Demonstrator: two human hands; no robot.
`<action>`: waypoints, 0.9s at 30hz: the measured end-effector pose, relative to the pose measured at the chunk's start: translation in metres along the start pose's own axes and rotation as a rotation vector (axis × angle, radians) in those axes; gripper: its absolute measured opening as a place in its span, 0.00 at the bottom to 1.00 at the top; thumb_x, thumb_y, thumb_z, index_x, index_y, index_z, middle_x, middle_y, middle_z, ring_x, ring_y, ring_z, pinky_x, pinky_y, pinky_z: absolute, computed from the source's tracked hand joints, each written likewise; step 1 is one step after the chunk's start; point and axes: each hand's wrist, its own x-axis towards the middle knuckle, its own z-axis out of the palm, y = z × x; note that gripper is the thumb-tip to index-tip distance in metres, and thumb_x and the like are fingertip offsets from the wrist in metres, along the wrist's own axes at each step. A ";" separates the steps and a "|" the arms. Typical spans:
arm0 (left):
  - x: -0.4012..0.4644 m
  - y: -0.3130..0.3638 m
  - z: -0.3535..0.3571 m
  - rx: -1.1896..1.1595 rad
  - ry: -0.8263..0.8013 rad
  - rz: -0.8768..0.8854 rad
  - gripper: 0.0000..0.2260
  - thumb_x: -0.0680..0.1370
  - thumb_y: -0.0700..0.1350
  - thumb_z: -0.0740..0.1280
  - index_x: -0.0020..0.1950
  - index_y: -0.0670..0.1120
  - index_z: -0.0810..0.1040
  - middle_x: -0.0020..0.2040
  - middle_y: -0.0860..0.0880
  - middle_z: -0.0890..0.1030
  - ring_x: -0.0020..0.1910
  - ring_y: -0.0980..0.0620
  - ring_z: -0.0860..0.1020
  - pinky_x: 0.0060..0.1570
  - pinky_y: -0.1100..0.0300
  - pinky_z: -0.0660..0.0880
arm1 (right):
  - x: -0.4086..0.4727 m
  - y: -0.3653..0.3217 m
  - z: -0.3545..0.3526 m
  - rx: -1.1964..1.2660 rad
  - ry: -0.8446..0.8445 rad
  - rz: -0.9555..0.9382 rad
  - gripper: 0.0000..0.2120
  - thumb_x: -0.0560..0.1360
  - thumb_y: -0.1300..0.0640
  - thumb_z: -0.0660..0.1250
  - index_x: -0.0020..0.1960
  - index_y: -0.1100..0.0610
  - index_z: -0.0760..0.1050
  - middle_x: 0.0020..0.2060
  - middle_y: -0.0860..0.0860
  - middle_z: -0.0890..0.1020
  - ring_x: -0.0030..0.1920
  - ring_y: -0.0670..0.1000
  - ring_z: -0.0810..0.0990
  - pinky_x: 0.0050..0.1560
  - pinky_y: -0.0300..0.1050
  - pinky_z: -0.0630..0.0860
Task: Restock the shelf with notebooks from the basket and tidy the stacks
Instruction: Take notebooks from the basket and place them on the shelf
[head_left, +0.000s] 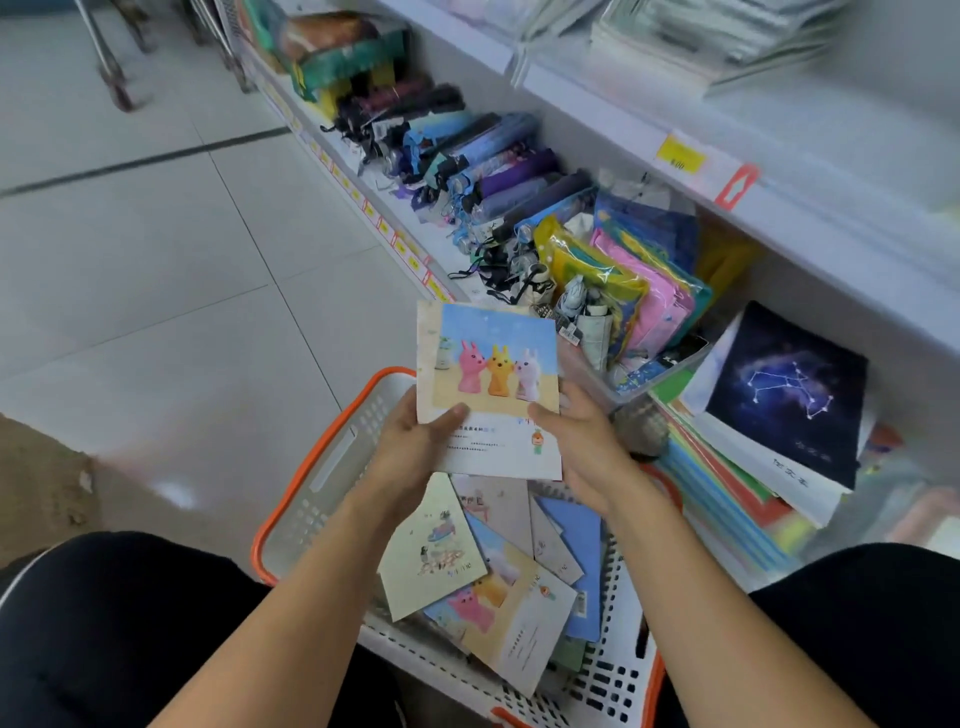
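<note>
fingers (451, 415) of both hands grip rabbit notebook (488, 384) over basket (332, 462).

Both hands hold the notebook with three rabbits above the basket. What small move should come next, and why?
Probably carry the rabbit notebook rightward onto the shelf stack under the constellation notebook. Both hands, left and right, already grip it clear of the basket.
</note>
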 end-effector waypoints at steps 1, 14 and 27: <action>0.003 0.014 0.004 -0.004 -0.046 0.026 0.17 0.78 0.36 0.67 0.66 0.45 0.74 0.60 0.44 0.82 0.59 0.41 0.80 0.61 0.41 0.74 | -0.006 -0.015 -0.003 0.056 -0.081 0.012 0.12 0.81 0.64 0.62 0.59 0.50 0.76 0.59 0.55 0.83 0.57 0.62 0.82 0.57 0.65 0.76; 0.047 0.251 0.143 0.225 -0.282 0.391 0.12 0.78 0.40 0.68 0.61 0.45 0.77 0.53 0.46 0.84 0.45 0.51 0.84 0.38 0.59 0.82 | -0.041 -0.235 -0.027 0.259 -0.074 -0.320 0.12 0.82 0.67 0.59 0.62 0.56 0.73 0.47 0.56 0.86 0.37 0.59 0.86 0.32 0.41 0.82; 0.081 0.282 0.191 0.235 -0.239 0.277 0.15 0.80 0.49 0.66 0.64 0.44 0.73 0.55 0.44 0.82 0.49 0.45 0.84 0.43 0.54 0.82 | 0.107 -0.390 -0.104 0.509 0.239 -0.201 0.09 0.81 0.72 0.54 0.59 0.70 0.70 0.64 0.64 0.71 0.68 0.64 0.73 0.44 0.43 0.83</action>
